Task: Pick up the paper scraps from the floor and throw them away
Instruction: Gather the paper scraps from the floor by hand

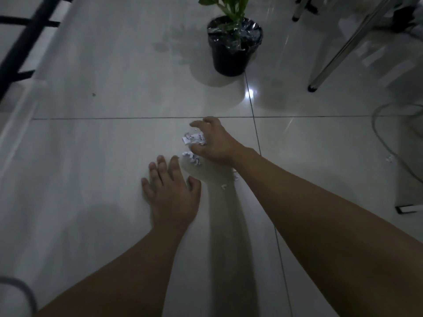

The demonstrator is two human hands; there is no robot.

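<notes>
The person crouches over a glossy pale tiled floor [103,156], both bare forearms extended forward.

Right hand [214,143]: the fingers are curled like a claw over a small heap of torn white paper scraps [194,138]. The grip is partly clenched around the heap, thumb below and fingertips above, with the scraps showing between them. The heap looks to be on the floor or barely off it; which one cannot be told.

Left hand [172,191]: laid palm down and flat on the floor, fingers spread, grip released and holding nothing. It sits just beside and nearer the person than the right hand.

Further scraps:
- a second small cluster [192,157] lies on the floor between the two hands, just under the right thumb;
- a few tiny bits [224,186] lie beneath the right forearm;
- one stray piece [388,158] lies well apart to the right, near a grey cable [389,147].

Container: a black round pot [231,51] stands upright on the floor, well beyond the hands. It holds a green leafy plant [231,5], with crinkled shiny plastic film [238,30] around the stems at the rim. No paper is visible in it.

A metal furniture leg [338,53] slants down to the floor at the right of the pot.
</notes>
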